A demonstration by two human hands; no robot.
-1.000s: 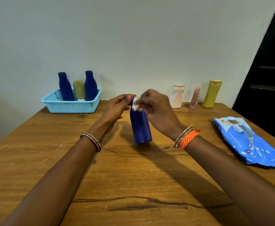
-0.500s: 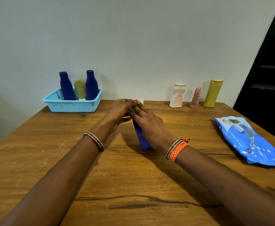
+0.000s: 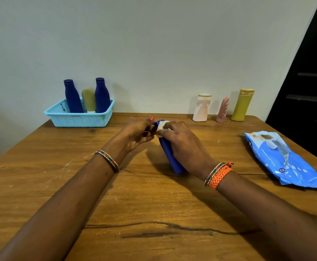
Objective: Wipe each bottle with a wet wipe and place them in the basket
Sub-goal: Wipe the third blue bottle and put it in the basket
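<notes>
Risen again, right hand fingers pinch crumpled white wipe on smooth blue bottle; left hand pinches its cap.

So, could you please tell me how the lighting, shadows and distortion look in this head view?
Head view: soft, even light; the hands and blue bottle cast blurred shadows on the table; mild glare on the wipes pack; wide-angle distortion slants the dark doorway; focus is good throughout.
</notes>
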